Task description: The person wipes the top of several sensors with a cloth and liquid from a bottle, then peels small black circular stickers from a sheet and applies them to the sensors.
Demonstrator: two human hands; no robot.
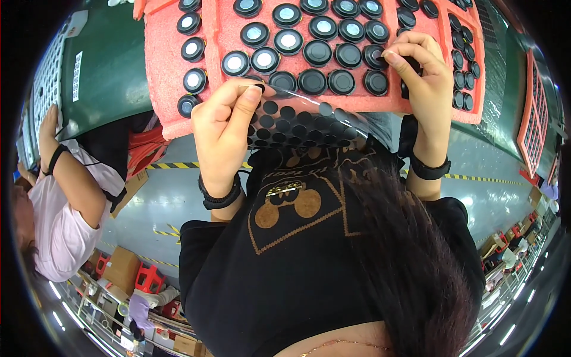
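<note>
My left hand [223, 122] pinches the corner of a clear sheet [303, 125] with rows of black round stickers, which hangs below the tray edge. A small black disc shows by its thumb tip. My right hand [423, 74] is closed, thumb and forefinger together at the edge of a black round part [375, 55]; what is between the fingertips is hidden. Several such round parts sit in a pink foam tray [169, 122]. Some have pale silver centres, like one part [288, 41]; others have all-black tops, like another part [342, 82].
The tray rests on a green table [110, 59]. At the left, a co-worker's hand [49, 128] reaches to a pale tray [47, 77] of small parts. Another pink tray [532, 113] lies at the right. Behind are red stools [148, 278] and cardboard boxes [122, 268].
</note>
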